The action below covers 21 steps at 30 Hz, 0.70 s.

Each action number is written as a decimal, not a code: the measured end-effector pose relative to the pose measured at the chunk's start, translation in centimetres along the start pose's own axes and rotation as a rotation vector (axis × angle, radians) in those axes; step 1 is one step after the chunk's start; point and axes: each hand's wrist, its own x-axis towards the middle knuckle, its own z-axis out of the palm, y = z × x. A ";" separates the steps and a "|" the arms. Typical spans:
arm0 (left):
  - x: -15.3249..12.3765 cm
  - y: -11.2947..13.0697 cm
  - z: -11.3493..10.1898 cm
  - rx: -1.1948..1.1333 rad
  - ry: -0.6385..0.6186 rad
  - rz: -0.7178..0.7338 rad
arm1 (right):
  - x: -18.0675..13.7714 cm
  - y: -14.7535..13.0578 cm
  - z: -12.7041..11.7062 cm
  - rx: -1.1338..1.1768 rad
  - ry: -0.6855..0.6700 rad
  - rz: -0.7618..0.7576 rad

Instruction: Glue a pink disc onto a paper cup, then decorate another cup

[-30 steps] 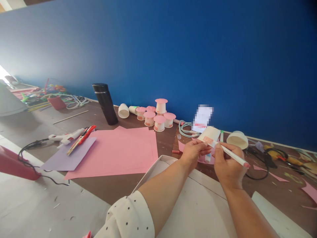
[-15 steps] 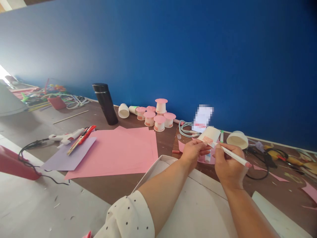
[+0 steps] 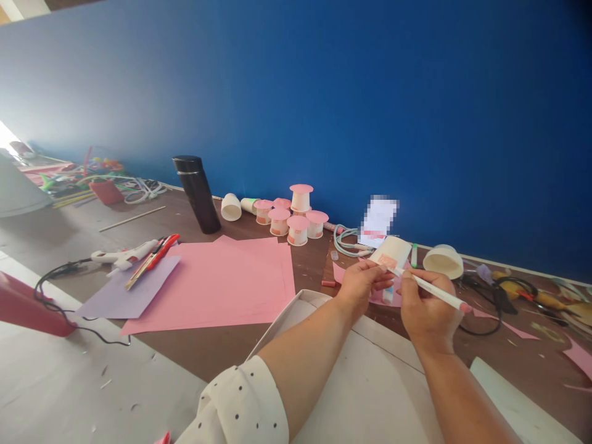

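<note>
The right hand (image 3: 428, 317) is just right of the left hand (image 3: 358, 287), which pinches the near end of a white cup (image 3: 396, 248). The tilted cup extends beyond it; the right hand pinches a marker (image 3: 441, 293) angled toward the cup.

A tall black cylindrical bottle (image 3: 198, 196) stands near a blue wall (image 3: 296, 92), a white plastic glue gun (image 3: 126, 257) lies beside a red-handled knife (image 3: 158, 254), and a pale-blue coiled cable (image 3: 337, 242) lies farther right.
</note>
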 end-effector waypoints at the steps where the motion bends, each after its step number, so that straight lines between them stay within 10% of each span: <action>1: 0.0 0.0 0.0 -0.003 0.000 0.000 | 0.0 -0.1 0.0 0.003 0.002 0.016; 21: -0.1 0.2 0.2 -0.005 0.018 -0.016 | 0.1 -0.9 -0.2 0.001 0.014 0.027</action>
